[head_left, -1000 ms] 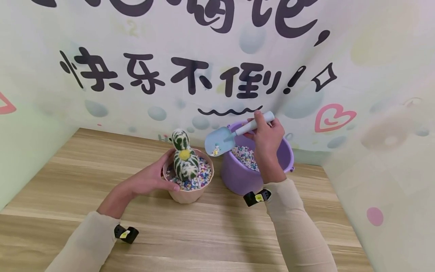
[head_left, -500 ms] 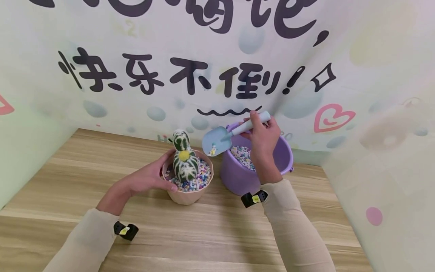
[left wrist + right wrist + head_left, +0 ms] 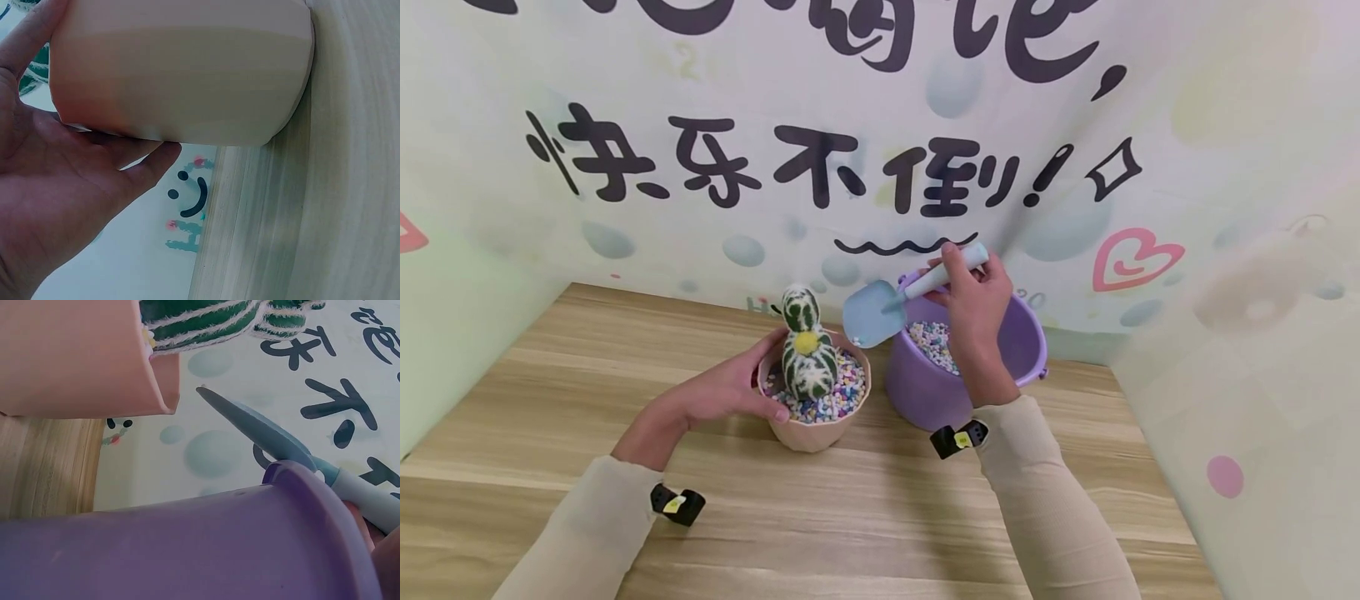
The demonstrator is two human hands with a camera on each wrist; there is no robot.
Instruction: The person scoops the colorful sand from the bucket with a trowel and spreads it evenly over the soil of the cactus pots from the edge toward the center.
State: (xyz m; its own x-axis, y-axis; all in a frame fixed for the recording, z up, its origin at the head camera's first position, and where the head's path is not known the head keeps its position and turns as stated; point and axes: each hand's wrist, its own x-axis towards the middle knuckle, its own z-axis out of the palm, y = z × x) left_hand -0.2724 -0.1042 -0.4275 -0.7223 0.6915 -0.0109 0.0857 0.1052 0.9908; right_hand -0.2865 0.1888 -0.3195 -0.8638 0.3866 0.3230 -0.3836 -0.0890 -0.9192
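Fingers point(image 3: 953, 260) of the right hand point(image 3: 979, 315) curl round the trowel handle point(image 3: 928, 282).

Small decorated booth or corner, looks staged; can't tell if I'm in a home or studio. Evidence: light wood-grain tabletop point(image 3: 820, 533), white printed sheet point(image 3: 820, 227) with bold black Chinese lettering right behind the tabletop, pale green wall point(image 3: 452, 350) left of it, off-white spotted wall point(image 3: 1262, 375) right, black wrist cameras point(image 3: 957, 440) on me above it.
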